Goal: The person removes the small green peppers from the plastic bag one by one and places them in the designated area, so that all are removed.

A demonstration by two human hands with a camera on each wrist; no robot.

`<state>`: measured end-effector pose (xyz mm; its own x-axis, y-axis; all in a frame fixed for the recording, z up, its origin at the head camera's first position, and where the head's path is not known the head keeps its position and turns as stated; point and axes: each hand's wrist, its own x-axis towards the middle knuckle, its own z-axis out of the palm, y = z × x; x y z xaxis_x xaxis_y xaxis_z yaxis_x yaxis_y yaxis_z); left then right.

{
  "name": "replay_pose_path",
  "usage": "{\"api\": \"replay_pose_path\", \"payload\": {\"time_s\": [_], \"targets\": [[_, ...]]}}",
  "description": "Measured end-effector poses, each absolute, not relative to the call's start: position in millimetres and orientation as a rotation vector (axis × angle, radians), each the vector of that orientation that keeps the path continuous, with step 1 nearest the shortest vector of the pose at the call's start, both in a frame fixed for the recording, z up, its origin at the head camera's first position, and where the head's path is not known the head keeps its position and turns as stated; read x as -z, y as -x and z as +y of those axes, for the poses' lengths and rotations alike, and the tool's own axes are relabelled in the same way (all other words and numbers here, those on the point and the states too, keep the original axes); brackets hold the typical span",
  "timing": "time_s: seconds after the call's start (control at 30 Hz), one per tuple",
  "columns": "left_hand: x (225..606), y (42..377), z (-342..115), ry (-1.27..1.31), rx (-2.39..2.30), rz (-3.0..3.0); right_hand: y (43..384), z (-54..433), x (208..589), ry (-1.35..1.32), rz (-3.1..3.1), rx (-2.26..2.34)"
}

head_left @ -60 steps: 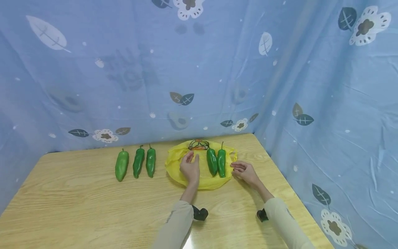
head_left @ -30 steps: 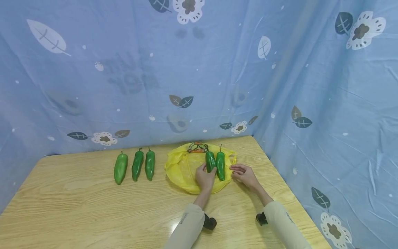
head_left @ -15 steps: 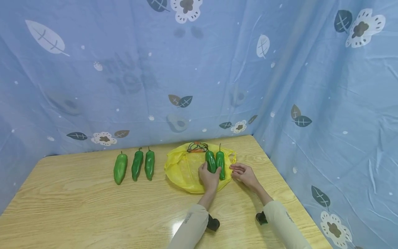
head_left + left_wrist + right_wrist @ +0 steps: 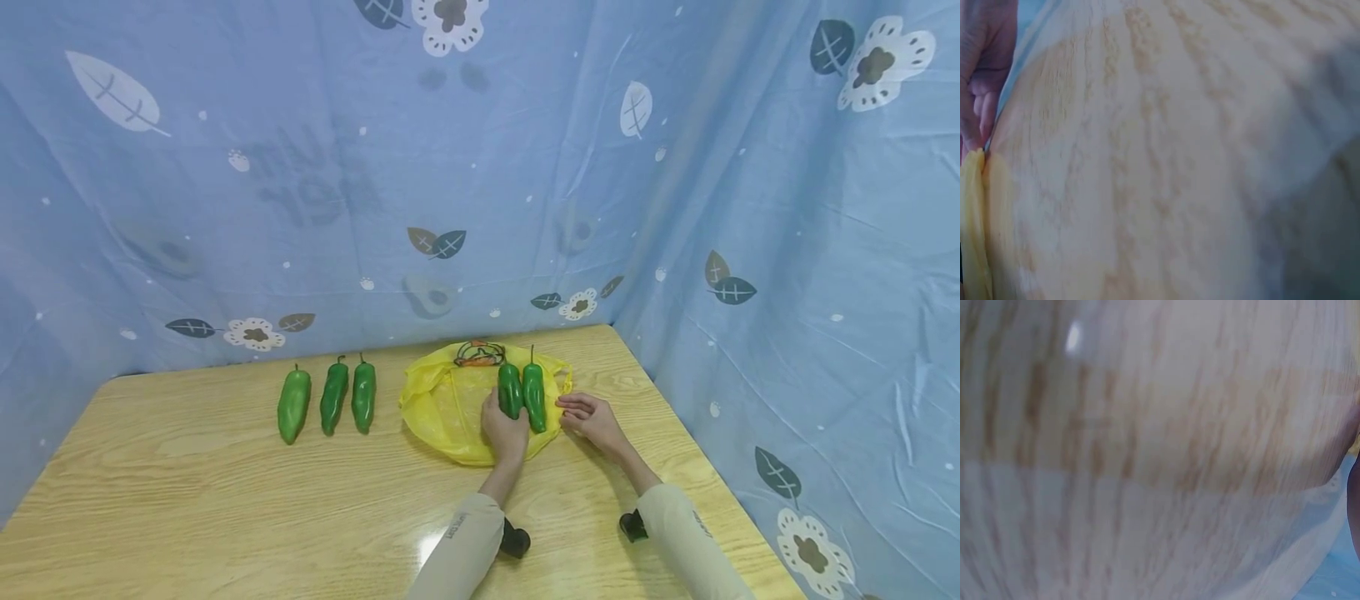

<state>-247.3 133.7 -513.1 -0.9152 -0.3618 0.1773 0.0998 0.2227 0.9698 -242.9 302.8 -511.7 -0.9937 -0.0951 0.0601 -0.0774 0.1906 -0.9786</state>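
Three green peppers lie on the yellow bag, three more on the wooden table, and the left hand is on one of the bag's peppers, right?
Not quite: the head view shows only two green peppers on the yellow bag. Three more peppers do lie on the wooden table, and the left hand is on one of the two.

No text can be read with certainty. Faint, blurred lettering (image 4: 315, 175) is shown on the blue curtain (image 4: 480, 158); small dark marks are printed on the left sleeve (image 4: 459, 550) and right sleeve (image 4: 692, 546), too small to be deciphered.
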Motion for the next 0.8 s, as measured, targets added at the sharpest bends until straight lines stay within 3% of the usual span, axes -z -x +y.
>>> {"api": "replay_pose_path", "payload": {"time_s": [0.8], "targets": [[516.4, 252.5, 125.3, -0.292, 1.684, -2.193, 242.2, 303.2, 508.8, 0.181, 2.415, 1.964]]}}
